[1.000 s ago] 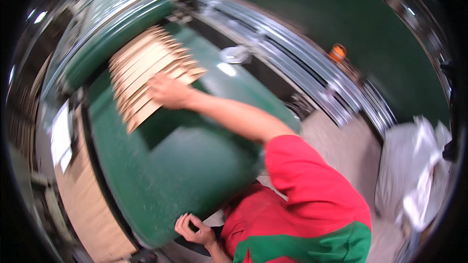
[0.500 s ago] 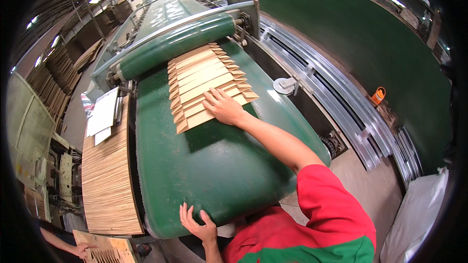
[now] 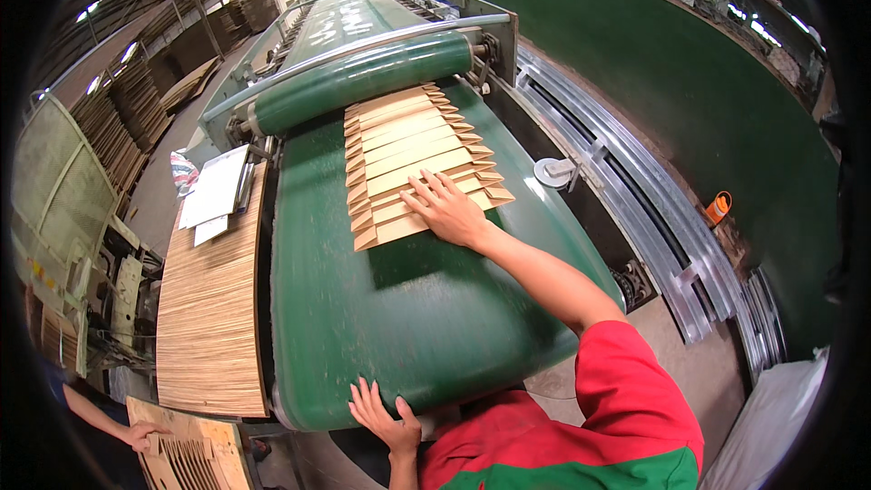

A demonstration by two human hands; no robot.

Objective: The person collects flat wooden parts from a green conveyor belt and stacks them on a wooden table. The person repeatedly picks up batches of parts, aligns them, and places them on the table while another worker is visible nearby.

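Observation:
A row of overlapping flat brown cardboard blanks (image 3: 408, 150) lies on a wide green conveyor belt (image 3: 408, 308), coming out from under a green roller (image 3: 363, 82). My right hand (image 3: 446, 209) rests flat, fingers spread, on the nearest blanks at the end of the row. My left hand (image 3: 386, 413) presses on the near rounded edge of the belt, fingers apart, holding nothing. My red sleeve fills the lower right.
A flat stack of cardboard (image 3: 210, 308) with white papers (image 3: 216, 189) lies left of the belt. Another person's hand (image 3: 141, 436) holds cardboard at the lower left. Metal rails (image 3: 653, 218), an orange object (image 3: 718, 208) and a green wall are on the right.
The view has swung so the belt sits centred. The row of blanks has travelled toward me, and my right hand has stayed flat on its near end.

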